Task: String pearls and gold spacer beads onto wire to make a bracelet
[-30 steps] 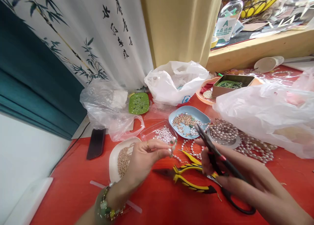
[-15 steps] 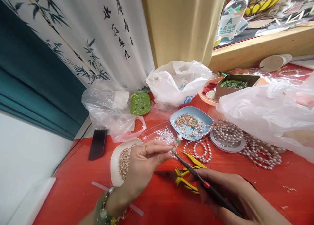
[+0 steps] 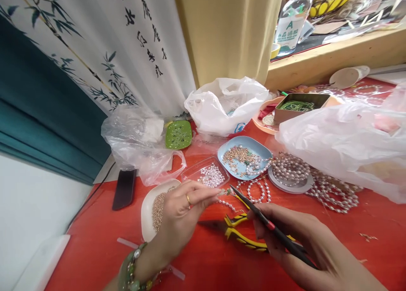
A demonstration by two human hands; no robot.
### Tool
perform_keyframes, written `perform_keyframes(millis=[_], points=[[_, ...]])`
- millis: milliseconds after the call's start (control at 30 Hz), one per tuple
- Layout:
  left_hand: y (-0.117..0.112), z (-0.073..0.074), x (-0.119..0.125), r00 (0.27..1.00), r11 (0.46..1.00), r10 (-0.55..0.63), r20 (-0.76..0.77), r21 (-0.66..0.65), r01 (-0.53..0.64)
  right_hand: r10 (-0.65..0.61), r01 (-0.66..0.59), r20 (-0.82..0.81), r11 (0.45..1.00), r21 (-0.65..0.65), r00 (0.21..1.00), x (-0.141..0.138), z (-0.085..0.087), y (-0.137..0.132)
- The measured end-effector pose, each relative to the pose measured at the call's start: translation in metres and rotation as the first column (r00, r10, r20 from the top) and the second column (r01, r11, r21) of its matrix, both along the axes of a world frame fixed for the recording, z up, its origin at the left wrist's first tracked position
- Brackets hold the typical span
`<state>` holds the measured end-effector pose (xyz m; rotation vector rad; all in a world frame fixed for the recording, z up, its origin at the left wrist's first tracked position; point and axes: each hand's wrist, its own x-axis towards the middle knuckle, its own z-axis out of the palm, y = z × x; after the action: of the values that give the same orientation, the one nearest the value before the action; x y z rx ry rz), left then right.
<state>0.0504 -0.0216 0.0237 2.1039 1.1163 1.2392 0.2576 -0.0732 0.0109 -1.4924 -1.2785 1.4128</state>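
Observation:
My left hand (image 3: 182, 212) pinches a short strand of pearl beads (image 3: 226, 203) with a small green bead at the fingertips, just above the red table (image 3: 95, 244). My right hand (image 3: 312, 248) grips black-handled pliers (image 3: 272, 229), whose closed tip touches the bead piece at my left fingertips. Yellow-and-black pliers (image 3: 242, 236) lie on the table under both hands. A white dish of gold beads (image 3: 155, 206) sits by my left hand.
A clear tray of pearls (image 3: 209, 174), a blue dish of gold findings (image 3: 242, 155), a reel of pearl chain (image 3: 290, 172), plastic bags (image 3: 226, 105), a green dish (image 3: 179, 134), a phone (image 3: 124, 189) and a tin (image 3: 301, 105) crowd the table. A wooden shelf (image 3: 333, 56) runs behind.
My right hand swung the black pliers from pointing up and away down to the bead piece in my left fingers. My left hand stayed almost still.

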Motion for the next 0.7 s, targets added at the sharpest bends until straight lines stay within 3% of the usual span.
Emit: perform_keyframes(millis=[267,433,567,700], points=[[-0.003,0.000,0.002,0.984,0.987,0.148,-0.100,-0.044,-0.153,0.074,-0.102,-0.159,0.979,-0.175,0.984,-0.003,0.012,0.005],[-0.005,-0.001,0.003,0.990,0.995,0.098,-0.101,-0.010,-0.100,0.191,-0.288,-0.348,0.924,-0.252,0.918,-0.004,0.016,0.011],[-0.003,-0.002,0.001,0.988,0.992,0.052,-0.145,0.120,-0.034,0.159,-0.311,-0.445,0.904,-0.292,0.881,-0.005,0.023,0.015],[-0.003,-0.004,-0.002,0.984,0.977,0.018,-0.175,0.214,0.021,0.207,-0.375,-0.478,0.881,-0.289,0.854,-0.006,0.028,0.020]])
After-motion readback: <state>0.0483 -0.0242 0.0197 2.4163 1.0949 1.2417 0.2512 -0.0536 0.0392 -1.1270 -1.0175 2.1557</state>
